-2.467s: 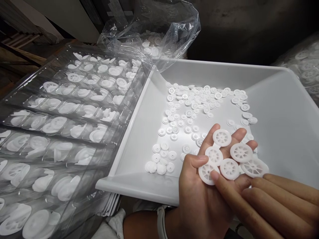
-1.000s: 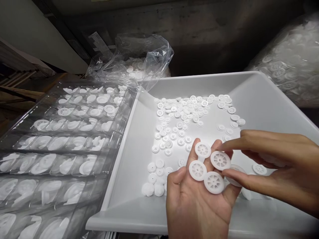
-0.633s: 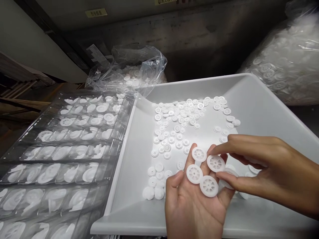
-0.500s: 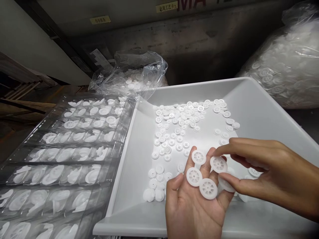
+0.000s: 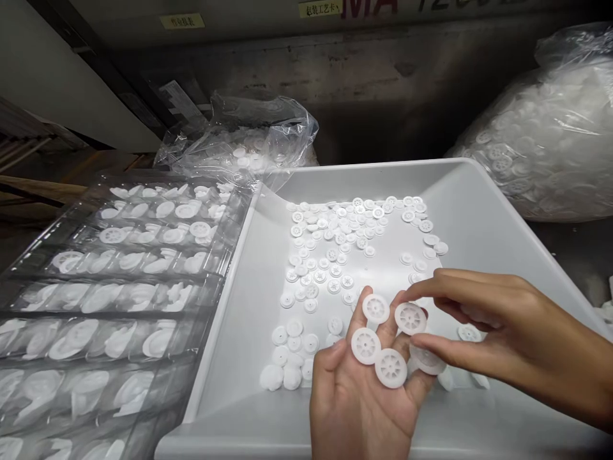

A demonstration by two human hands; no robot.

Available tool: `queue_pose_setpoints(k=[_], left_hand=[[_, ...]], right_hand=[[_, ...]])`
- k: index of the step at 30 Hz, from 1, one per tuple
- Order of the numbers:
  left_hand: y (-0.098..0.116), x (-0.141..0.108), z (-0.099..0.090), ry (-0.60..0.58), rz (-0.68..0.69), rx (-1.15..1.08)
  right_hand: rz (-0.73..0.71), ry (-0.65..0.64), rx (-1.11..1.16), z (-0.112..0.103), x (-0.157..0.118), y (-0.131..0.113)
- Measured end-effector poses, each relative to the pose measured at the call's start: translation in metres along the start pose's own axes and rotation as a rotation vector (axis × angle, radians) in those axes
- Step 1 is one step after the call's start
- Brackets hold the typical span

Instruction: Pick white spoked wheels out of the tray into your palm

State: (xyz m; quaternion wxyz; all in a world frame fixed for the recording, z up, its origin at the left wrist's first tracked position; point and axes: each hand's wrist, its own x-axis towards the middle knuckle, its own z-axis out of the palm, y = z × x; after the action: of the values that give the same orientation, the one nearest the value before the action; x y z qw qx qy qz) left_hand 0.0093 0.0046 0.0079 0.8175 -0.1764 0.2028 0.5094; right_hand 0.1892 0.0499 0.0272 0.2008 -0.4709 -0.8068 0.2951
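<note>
My left hand (image 5: 364, 396) is palm up over the grey bin (image 5: 230, 358), with several white spoked plastic wheels (image 5: 366, 345) lying flat across its palm and fingers. Its thumb is bent in at the left. From the right, my right hand (image 5: 483, 326) reaches over the left fingertips. Its thumb and index finger are set about one white wheel (image 5: 410, 318) at the edge of the group. Another wheel (image 5: 428, 361) sits just below, partly covered by the right thumb. Many similar small wheels (image 5: 335, 270) are scattered and piled on the bin floor.
To the left lies a clear compartment tray (image 5: 201, 326) filled with white plastic parts. Behind it stands an open clear bag (image 5: 287, 128) of white pieces. A large, full clear bag (image 5: 550, 140) bulges at the back right. A dark wall with yellow labels (image 5: 182, 22) rises behind.
The camera view has shifted slightly, so the bin, tray and hands appear a little further left. Both hands keep nearly the same pose around the wheels.
</note>
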Motion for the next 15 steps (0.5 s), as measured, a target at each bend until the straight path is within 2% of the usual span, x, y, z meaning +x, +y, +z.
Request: queue_pose_setpoints(k=[4, 7, 10, 15], left_hand=[[-0.001, 0.002, 0.001, -0.002, -0.063, 0.048], [-0.002, 0.004, 0.003, -0.031, -0.105, 0.082], [-0.002, 0.005, 0.004, -0.049, -0.135, 0.126], [-0.004, 0.005, 0.003, -0.067, -0.157, 0.180]], right_hand=[[0.191, 0.051, 0.211, -0.002, 0.010, -0.001], [0.343, -0.079, 0.376, 0.002, 0.021, 0.002], [0.378, -0.197, 0.479, 0.006, 0.029, 0.009], [0.405, -0.250, 0.731, 0.007, 0.033, 0.019]])
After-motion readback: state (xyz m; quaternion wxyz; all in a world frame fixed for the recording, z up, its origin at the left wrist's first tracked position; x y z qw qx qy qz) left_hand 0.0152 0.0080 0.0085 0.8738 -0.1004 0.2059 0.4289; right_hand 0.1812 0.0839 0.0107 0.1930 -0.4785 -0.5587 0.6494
